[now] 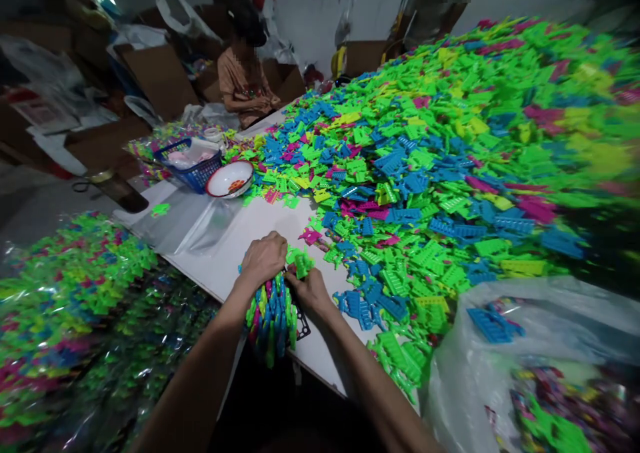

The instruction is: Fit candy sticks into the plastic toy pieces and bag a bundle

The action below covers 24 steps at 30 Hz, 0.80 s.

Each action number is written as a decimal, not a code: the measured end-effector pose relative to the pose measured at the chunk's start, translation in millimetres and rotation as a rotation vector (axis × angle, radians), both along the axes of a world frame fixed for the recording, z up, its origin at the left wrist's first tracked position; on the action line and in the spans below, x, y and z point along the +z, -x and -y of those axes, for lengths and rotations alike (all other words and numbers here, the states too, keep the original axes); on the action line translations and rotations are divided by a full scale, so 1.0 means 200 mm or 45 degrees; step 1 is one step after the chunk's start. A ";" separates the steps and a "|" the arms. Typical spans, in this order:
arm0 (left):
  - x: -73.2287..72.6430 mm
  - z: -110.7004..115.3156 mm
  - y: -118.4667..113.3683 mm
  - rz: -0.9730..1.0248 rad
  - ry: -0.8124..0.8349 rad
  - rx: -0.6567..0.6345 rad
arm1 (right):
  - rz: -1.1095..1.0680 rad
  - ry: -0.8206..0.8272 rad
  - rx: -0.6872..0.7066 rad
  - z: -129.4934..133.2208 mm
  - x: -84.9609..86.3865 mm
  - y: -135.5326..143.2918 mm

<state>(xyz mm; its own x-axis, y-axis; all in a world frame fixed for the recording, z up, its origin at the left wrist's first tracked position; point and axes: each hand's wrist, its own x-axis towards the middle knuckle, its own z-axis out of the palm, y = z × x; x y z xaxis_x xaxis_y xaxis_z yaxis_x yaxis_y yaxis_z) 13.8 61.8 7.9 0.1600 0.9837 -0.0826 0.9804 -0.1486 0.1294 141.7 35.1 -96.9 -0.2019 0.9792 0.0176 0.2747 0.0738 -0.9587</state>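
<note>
Blue, pink & green bundle of flat plastic pcs. (pixel 270 316) is held at near edge of the white table (pixel 280 216) by the L hand (pixel 265 256), w/ fingers curled over its top. The R hand (pixel 313 290) is placed at its R side, fingers bent near a bright green plastic pc. (pixel 301 262); whether this is pinched cannot be told. A big multicolour plastic heap (pixel 440 133) is piled to the R.

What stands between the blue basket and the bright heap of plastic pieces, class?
The white bowl with a red rim: the head view shows it between the blue basket and the heap of plastic pieces.
</note>
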 end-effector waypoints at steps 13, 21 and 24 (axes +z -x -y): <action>-0.01 -0.01 -0.01 -0.019 0.008 0.020 | 0.819 -0.112 0.311 -0.16 0.16 -0.05; 0.01 0.00 -0.02 -0.014 0.013 0.022 | 0.995 -0.094 -0.030 -0.40 0.26 -0.23; 0.00 0.00 -0.02 -0.030 -0.017 0.023 | 0.876 -0.140 0.028 -0.24 0.22 -0.20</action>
<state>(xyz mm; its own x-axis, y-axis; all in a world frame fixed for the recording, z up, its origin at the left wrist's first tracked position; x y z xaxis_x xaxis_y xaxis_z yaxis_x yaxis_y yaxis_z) 17.4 61.2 8.1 0.1404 0.9874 -0.0728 0.9857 -0.1325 0.1043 181.2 82.7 -52.5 -0.2225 0.9747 -0.0225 0.8145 0.1731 -0.5537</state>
